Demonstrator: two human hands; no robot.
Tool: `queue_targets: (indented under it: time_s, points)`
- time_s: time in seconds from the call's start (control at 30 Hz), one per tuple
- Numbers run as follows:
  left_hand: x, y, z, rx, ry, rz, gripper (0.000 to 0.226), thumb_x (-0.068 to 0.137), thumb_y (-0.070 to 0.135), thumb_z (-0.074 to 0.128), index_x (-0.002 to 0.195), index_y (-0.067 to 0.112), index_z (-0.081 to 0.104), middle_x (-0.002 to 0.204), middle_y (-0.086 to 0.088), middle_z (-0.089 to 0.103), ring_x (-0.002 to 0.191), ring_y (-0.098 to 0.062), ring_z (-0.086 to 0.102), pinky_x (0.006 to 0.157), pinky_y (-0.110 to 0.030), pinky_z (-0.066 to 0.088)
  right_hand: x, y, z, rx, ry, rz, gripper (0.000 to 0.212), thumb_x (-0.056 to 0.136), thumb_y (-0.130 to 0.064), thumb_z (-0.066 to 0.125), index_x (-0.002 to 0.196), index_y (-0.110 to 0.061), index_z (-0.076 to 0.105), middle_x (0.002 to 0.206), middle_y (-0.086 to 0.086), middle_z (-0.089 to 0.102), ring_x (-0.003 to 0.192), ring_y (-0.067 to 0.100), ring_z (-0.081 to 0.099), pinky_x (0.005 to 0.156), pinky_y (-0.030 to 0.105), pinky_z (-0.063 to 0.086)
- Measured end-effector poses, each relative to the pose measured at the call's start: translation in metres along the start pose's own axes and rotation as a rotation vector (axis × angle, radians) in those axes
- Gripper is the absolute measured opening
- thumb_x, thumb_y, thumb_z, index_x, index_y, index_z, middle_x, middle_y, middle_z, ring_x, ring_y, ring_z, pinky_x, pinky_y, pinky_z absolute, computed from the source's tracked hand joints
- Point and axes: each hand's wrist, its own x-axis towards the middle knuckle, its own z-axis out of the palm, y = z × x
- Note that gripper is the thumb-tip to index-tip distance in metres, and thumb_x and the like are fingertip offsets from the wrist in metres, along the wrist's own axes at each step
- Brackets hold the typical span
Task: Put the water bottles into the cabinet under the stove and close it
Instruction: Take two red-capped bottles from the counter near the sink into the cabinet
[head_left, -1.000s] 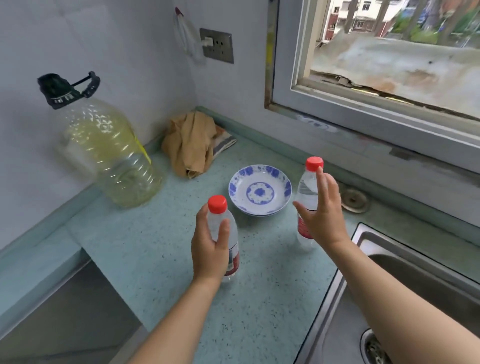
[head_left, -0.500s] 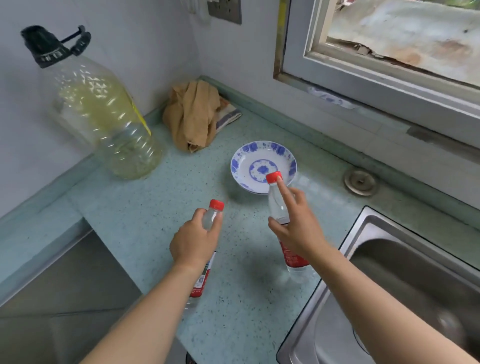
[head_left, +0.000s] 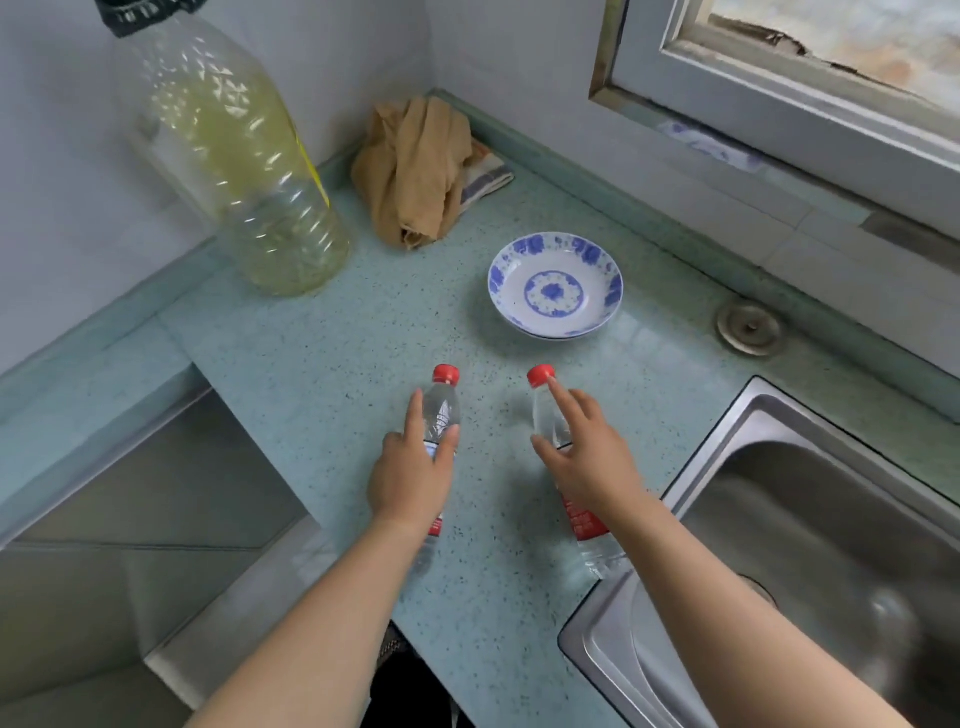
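Note:
Two clear water bottles with red caps and red labels are held above the pale green speckled countertop (head_left: 311, 374). My left hand (head_left: 413, 475) is wrapped around the middle of the left bottle (head_left: 442, 402). My right hand (head_left: 589, 457) grips the right bottle (head_left: 545, 415), which leans with its cap to the left; its base (head_left: 597, 551) sticks out below my wrist near the sink's rim. The cabinet under the stove is out of view.
A blue-and-white dish (head_left: 555, 288) sits behind the bottles. A big oil jug (head_left: 234, 156) and a tan cloth (head_left: 415, 166) stand toward the corner. A steel sink (head_left: 810, 545) lies at the right, a recessed steel surface (head_left: 130, 519) at the left.
Both hands have drawn the bottles back toward me and lower over the counter's front part. The view has tilted further down.

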Motion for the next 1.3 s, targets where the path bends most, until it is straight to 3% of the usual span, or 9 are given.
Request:
queue_targets:
  time_s: [0.2,0.3,0.4,0.53,0.67,0.87,1.0,1.17,1.3]
  points:
    - [-0.039,-0.041,-0.014,-0.031,-0.051,-0.017,0.065,0.089,0.059,0.032,0.146,0.039,0.007,0.117,-0.018,0.055,0.106,-0.034,0.055,0.081,-0.037,0.042,-0.040,-0.018,0.016,0.012,-0.075,0.048,0.067,0.089,-0.039,0.051,0.145,-0.033,0.015,0.144,0.007,0.030,0.117,0.034,0.047,0.095,0.041,0.041]
    - [-0.076,-0.073,-0.029,-0.103,-0.030,-0.073,0.064,0.090,0.059,0.033,0.146,0.038,0.010,0.129,-0.016,0.054,0.118,-0.034,0.052,0.090,-0.038,0.041,-0.077,-0.044,0.031,0.035,-0.120,0.015,0.060,0.091,-0.039,0.050,0.143,-0.033,0.020,0.139,0.008,0.036,0.101,0.027,0.055,0.089,0.035,0.040]
    - [-0.117,-0.109,-0.046,-0.136,0.065,-0.143,0.061,0.090,0.058,0.034,0.144,0.039,0.014,0.127,-0.014,0.057,0.115,-0.034,0.053,0.087,-0.036,0.040,-0.115,-0.076,0.049,0.060,-0.172,0.010,0.060,0.091,-0.041,0.048,0.143,-0.036,0.019,0.132,0.008,0.042,0.086,0.021,0.054,0.083,0.032,0.039]
    - [-0.169,-0.168,-0.064,-0.190,0.186,-0.315,0.062,0.088,0.058,0.037,0.143,0.036,0.017,0.126,-0.017,0.057,0.113,-0.038,0.053,0.089,-0.039,0.041,-0.157,-0.120,0.084,0.104,-0.285,-0.088,0.058,0.091,-0.040,0.048,0.141,-0.037,0.020,0.126,0.007,0.045,0.098,0.023,0.054,0.079,0.030,0.038]
    - [-0.230,-0.225,-0.098,-0.220,0.289,-0.385,0.062,0.089,0.058,0.036,0.144,0.038,0.016,0.126,-0.014,0.057,0.111,-0.036,0.055,0.078,-0.036,0.037,-0.202,-0.165,0.126,0.087,-0.388,-0.209,0.057,0.090,-0.039,0.049,0.140,-0.040,0.020,0.130,0.007,0.043,0.107,0.027,0.055,0.086,0.031,0.040]
    - [-0.342,-0.331,-0.140,-0.282,0.385,-0.482,0.061,0.088,0.059,0.040,0.143,0.041,0.020,0.100,-0.004,0.068,0.103,-0.033,0.058,0.075,-0.033,0.038,-0.303,-0.237,0.196,-0.001,-0.527,-0.360,0.056,0.090,-0.036,0.048,0.140,-0.039,0.022,0.130,0.009,0.044,0.109,0.031,0.053,0.084,0.036,0.040]
    - [-0.438,-0.418,-0.154,-0.275,0.496,-0.583,0.062,0.087,0.060,0.040,0.142,0.039,0.022,0.105,-0.007,0.067,0.101,-0.032,0.059,0.078,-0.035,0.043,-0.390,-0.295,0.255,-0.023,-0.596,-0.501,0.056,0.091,-0.035,0.047,0.141,-0.036,0.021,0.131,0.008,0.043,0.107,0.030,0.053,0.080,0.032,0.038]
    - [-0.558,-0.511,-0.161,-0.294,0.674,-0.820,0.061,0.088,0.058,0.040,0.142,0.037,0.022,0.107,-0.010,0.065,0.096,-0.032,0.060,0.072,-0.032,0.041,-0.497,-0.354,0.332,-0.006,-0.757,-0.676,0.057,0.091,-0.031,0.049,0.141,-0.035,0.023,0.138,0.009,0.041,0.121,0.028,0.046,0.092,0.033,0.037]
    - [-0.625,-0.555,-0.164,-0.309,0.782,-0.995,0.062,0.088,0.059,0.038,0.143,0.036,0.021,0.105,-0.012,0.063,0.093,-0.031,0.059,0.069,-0.030,0.038,-0.569,-0.395,0.379,-0.059,-0.880,-0.814,0.055,0.091,-0.036,0.048,0.140,-0.035,0.023,0.133,0.010,0.042,0.116,0.030,0.048,0.086,0.032,0.035]
